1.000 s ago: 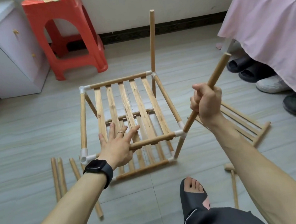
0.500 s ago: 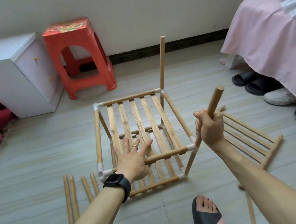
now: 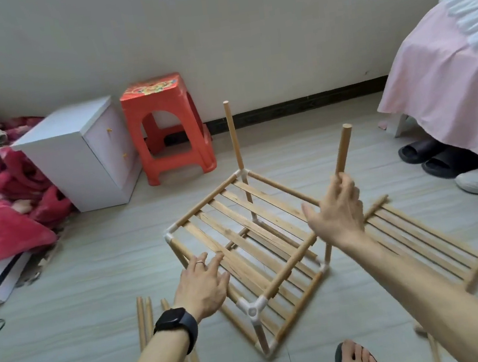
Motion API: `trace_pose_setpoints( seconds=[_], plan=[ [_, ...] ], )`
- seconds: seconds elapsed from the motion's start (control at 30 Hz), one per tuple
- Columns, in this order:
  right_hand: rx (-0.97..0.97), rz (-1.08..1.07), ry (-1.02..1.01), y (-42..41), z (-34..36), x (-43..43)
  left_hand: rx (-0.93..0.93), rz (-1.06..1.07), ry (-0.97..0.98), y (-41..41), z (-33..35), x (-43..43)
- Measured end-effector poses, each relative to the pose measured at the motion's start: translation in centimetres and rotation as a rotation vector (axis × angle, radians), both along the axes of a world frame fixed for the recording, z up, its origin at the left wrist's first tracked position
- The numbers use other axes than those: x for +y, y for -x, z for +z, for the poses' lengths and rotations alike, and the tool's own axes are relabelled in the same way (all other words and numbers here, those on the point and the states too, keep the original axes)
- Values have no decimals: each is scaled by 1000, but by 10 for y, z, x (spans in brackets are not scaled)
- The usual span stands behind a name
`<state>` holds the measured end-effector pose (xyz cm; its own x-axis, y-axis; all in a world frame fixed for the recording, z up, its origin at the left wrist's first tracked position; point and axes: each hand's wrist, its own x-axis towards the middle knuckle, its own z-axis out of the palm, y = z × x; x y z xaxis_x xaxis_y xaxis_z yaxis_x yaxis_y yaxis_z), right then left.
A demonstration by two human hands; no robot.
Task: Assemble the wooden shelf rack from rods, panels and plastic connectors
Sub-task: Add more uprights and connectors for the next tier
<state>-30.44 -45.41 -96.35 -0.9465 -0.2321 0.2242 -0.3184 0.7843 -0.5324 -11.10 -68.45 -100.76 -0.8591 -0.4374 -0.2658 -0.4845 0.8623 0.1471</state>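
Since the rack (image 3: 291, 265) stands on the floor (image 3: 82, 317) with one corner turned toward the viewer, notes run outward from there.

- Loose rods (image 3: 144, 321) lie on the floor just left of that corner.
- The near connector (image 3: 252, 306), white plastic, joins three rods.
- Left grip (image 3: 203, 285): open, fingers straight and spread, flat on the top-tier slats at the near-left edge.
- Right grip (image 3: 337, 213): fingers curled round an upright rod (image 3: 343, 149), low on its length, thumb splayed. The rod's foot is hidden behind the hand, so I cannot tell whether it is seated.
- A spare panel (image 3: 421, 235) lies flat on the floor just right of the rack.
- One far post (image 3: 233, 139) stands upright at the back corner.

Handling, as judged: the wood looks light and stiff, the slats thin. The push-fit joints will probably rack if shoved sideways. Hold each rod low near its connector, press along its axis, and brace on the rails rather than the slats.
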Motion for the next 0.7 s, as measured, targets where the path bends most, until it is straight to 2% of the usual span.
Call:
trace_pose_setpoints(
  seconds=[0.1, 0.17, 0.23, 0.3, 0.4, 0.53, 0.7],
  plan=[
    [183, 262, -105, -74, -27, -15, -61, -5, -50, 4, -3, 18],
    [131, 490, -206, -106, -43, -26, -84, -13, -35, 8, -3, 28],
    [52, 755, -405, -122, -59, -29, -106, -49, 38, 10, -2, 31],
    [212, 893, -491, -123, -75, -23, -108, -59, 91, 7, -2, 26],
    [312, 915, -457, -113, -86, -18, -60, -78, 136, 1, -5, 17],
    [268, 940, -424, -81, -79, -8, 18, -180, 166, -1, -8, 19],
    [162, 731, -331, -34, -81, 30, 81, -388, 142, 10, -11, 36]
  ],
)
